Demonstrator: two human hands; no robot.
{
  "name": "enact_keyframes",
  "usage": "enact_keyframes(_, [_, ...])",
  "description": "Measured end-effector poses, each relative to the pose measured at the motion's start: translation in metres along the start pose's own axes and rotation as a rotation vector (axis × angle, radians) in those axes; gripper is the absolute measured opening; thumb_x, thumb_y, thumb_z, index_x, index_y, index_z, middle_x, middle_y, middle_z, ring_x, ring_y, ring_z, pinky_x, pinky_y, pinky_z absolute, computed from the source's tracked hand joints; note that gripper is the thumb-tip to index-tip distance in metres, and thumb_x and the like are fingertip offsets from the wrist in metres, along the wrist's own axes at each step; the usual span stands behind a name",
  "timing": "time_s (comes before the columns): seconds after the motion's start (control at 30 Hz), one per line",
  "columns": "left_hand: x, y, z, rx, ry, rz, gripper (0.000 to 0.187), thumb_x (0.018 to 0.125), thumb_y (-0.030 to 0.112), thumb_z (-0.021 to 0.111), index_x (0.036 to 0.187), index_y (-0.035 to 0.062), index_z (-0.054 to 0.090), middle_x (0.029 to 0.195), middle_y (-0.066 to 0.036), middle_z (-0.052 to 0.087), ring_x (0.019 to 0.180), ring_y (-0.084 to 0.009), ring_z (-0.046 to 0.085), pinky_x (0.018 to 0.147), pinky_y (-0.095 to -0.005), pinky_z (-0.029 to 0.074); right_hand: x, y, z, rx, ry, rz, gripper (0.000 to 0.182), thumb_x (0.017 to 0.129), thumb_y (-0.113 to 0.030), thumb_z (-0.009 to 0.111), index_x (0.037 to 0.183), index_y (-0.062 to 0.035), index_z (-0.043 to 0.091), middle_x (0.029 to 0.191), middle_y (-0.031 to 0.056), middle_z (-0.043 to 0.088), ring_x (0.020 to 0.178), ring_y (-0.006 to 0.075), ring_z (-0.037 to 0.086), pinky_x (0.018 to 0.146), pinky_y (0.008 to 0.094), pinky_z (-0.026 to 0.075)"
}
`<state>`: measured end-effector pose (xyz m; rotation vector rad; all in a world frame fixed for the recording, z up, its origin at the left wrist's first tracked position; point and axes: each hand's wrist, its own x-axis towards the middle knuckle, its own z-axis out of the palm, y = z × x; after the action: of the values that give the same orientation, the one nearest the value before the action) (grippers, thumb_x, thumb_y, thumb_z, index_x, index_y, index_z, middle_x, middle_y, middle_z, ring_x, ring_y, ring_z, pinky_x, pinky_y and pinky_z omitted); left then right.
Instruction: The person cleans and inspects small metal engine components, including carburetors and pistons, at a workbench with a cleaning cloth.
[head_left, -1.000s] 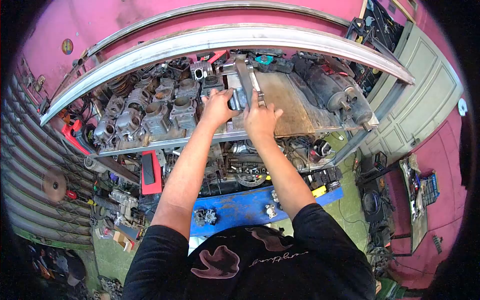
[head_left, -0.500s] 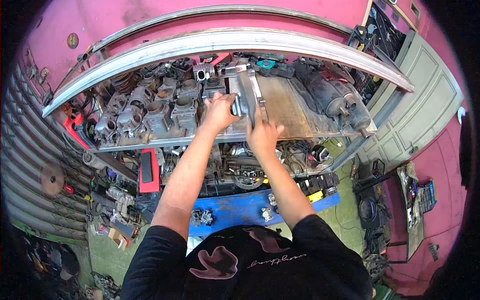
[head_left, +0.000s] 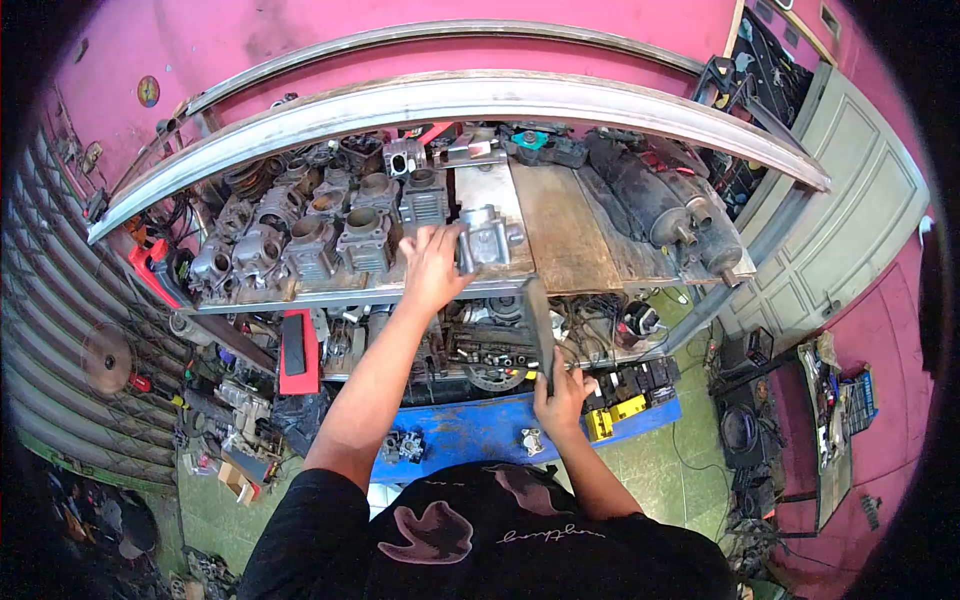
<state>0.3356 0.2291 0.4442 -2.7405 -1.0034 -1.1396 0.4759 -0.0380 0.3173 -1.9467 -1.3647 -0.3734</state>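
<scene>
At the front of the upper shelf, my left hand [head_left: 434,268] has its fingers and thumb closed at the left edge of a silver metal engine part [head_left: 488,240]. The part has a flange on its left side and a round stub on its right, and it is slightly blurred. Lower and nearer my body, my right hand [head_left: 562,402] grips the bottom end of a long, flat, dark grey bar [head_left: 540,325]. The bar points upward, apart from the engine part. Its exact kind cannot be made out.
Rows of used engine cylinders [head_left: 312,240] fill the shelf's left side. A wooden board [head_left: 560,215] and a dark muffler [head_left: 655,205] lie on the right. A metal rail [head_left: 470,95] crosses above. Below stands a blue bench [head_left: 470,420] with small metal parts.
My right hand has drawn the flat bar down and toward my body, away from the engine part. The engine part has turned and sits lower, nearer the shelf front, with my left hand still at it.
</scene>
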Motion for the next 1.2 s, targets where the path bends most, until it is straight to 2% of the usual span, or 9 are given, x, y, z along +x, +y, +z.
enact_keyframes(0.1, [-0.027, -0.002, 0.011, 0.033, 0.037, 0.096, 0.085, 0.063, 0.025, 0.090, 0.138, 0.0114, 0.052, 0.141, -0.003, 0.057, 0.124, -0.0288, 0.047, 0.099, -0.0523, 0.031, 0.005, 0.004, -0.011, 0.057, 0.036, 0.018, 0.065, 0.086, -0.015, 0.068, 0.146, -0.0007, 0.048, 0.100, 0.0165, 0.069, 0.090, 0.0309, 0.056, 0.085, 0.0456, 0.031])
enact_keyframes(0.17, [-0.043, -0.009, 0.013, 0.037, 0.016, 0.093, 0.088, 0.065, 0.023, 0.089, 0.141, 0.0113, 0.048, 0.147, -0.002, 0.052, 0.125, -0.0302, 0.045, 0.101, -0.0527, 0.029, 0.004, 0.009, -0.007, 0.045, 0.069, 0.044, 0.065, 0.087, -0.020, 0.071, 0.146, -0.0046, 0.051, 0.079, 0.0107, 0.066, 0.084, 0.0285, 0.056, 0.084, 0.0448, 0.030])
enact_keyframes(0.23, [-0.056, -0.019, 0.017, 0.083, 0.049, 0.095, 0.089, 0.064, 0.018, 0.089, 0.143, 0.0121, 0.047, 0.147, -0.004, 0.052, 0.125, -0.0339, 0.047, 0.102, -0.0524, 0.030, 0.004, 0.007, -0.008, 0.059, 0.056, 0.038, 0.064, 0.087, -0.021, 0.071, 0.146, -0.0050, 0.051, 0.080, 0.0109, 0.066, 0.084, 0.0285, 0.056, 0.084, 0.0445, 0.030])
enact_keyframes(0.37, [-0.056, -0.024, 0.008, 0.143, -0.070, -0.087, 0.092, 0.074, 0.025, 0.085, 0.151, 0.0092, 0.038, 0.161, -0.004, 0.035, 0.130, -0.0344, 0.042, 0.102, -0.0555, 0.030, 0.003, 0.009, -0.003, 0.092, -0.038, 0.006, 0.062, 0.088, -0.023, 0.071, 0.145, -0.0072, 0.053, 0.081, 0.0115, 0.066, 0.085, 0.0279, 0.055, 0.084, 0.0438, 0.030])
enact_keyframes(0.5, [-0.057, 0.008, -0.007, 0.213, -0.089, -0.191, 0.107, 0.069, 0.036, 0.087, 0.156, 0.0116, 0.031, 0.165, -0.012, 0.023, 0.134, -0.0378, 0.039, 0.104, -0.0628, 0.029, 0.008, 0.005, 0.001, 0.138, -0.074, 0.012, 0.060, 0.089, -0.026, 0.071, 0.146, -0.0120, 0.054, 0.082, 0.0109, 0.065, 0.086, 0.0271, 0.054, 0.084, 0.0442, 0.029])
enact_keyframes(0.53, [-0.062, 0.019, -0.005, 0.212, -0.091, -0.192, 0.116, 0.062, 0.036, 0.091, 0.158, 0.0139, 0.029, 0.165, -0.014, 0.022, 0.135, -0.0385, 0.038, 0.105, -0.0652, 0.029, 0.009, 0.005, 0.002, 0.152, -0.070, 0.023, 0.060, 0.090, -0.026, 0.070, 0.146, -0.0134, 0.054, 0.082, 0.0113, 0.064, 0.086, 0.0275, 0.053, 0.086, 0.0445, 0.030])
enact_keyframes(0.9, [-0.045, 0.009, 0.003, 0.215, 0.045, 0.065, 0.091, 0.057, 0.030, 0.092, 0.139, 0.0162, 0.055, 0.137, -0.006, 0.056, 0.120, -0.0281, 0.049, 0.097, -0.0537, 0.032, 0.040, 0.009, -0.006, 0.175, -0.081, 0.100, 0.059, 0.092, -0.027, 0.067, 0.147, -0.0109, 0.052, 0.083, 0.0126, 0.061, 0.089, 0.0273, 0.054, 0.089, 0.0427, 0.030])
enact_keyframes(1.03, [-0.037, -0.018, -0.016, -0.150, 0.005, -0.044, 0.082, 0.052, 0.025, 0.092, 0.127, 0.0109, 0.062, 0.118, -0.008, 0.065, 0.115, -0.0292, 0.053, 0.098, -0.0463, 0.033, 0.056, -0.007, 0.000, 0.167, -0.047, 0.087, 0.064, 0.092, -0.029, 0.067, 0.151, -0.0110, 0.047, 0.082, 0.0106, 0.062, 0.088, 0.0272, 0.054, 0.088, 0.0432, 0.030])
enact_keyframes(1.2, [-0.034, -0.032, -0.023, -0.173, -0.081, -0.100, 0.079, 0.057, 0.026, 0.091, 0.129, 0.0133, 0.061, 0.119, -0.010, 0.065, 0.116, -0.0306, 0.053, 0.097, -0.0447, 0.034, 0.137, -0.063, 0.012, 0.092, -0.003, -0.243, 0.063, 0.094, -0.028, 0.065, 0.152, -0.0156, 0.045, 0.081, 0.0101, 0.067, 0.086, 0.0291, 0.057, 0.086, 0.0468, 0.030])
